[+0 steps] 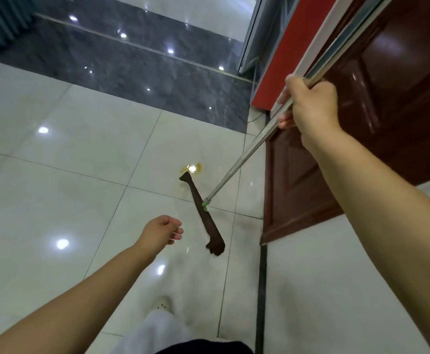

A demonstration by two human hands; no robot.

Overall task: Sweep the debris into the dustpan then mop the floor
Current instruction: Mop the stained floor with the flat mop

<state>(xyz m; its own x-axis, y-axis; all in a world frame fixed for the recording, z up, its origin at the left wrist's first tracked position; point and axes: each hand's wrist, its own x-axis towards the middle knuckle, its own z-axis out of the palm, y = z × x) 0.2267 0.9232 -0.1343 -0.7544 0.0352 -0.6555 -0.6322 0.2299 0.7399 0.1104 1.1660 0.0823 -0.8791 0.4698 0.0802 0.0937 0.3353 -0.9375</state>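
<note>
A glossy floor of pale tiles (68, 175) fills most of the view, with a band of dark grey polished stone (137, 62) along its far edge and a reddish-brown wooden door (362, 129) standing open on the right. The mop head (203, 218), a long dark brown strip, lies flat on the pale tiles just left of the door's lower corner. Its far end touches a small yellow spill (191, 169). The metal mop handle (237, 167) rises from the middle of the mop head up across the door's face. The right hand (308, 103) grips that handle, fingers wrapped around it. The left hand (162, 231) hangs over the tiles left of the mop head, fingers loosely curled and holding nothing
</note>
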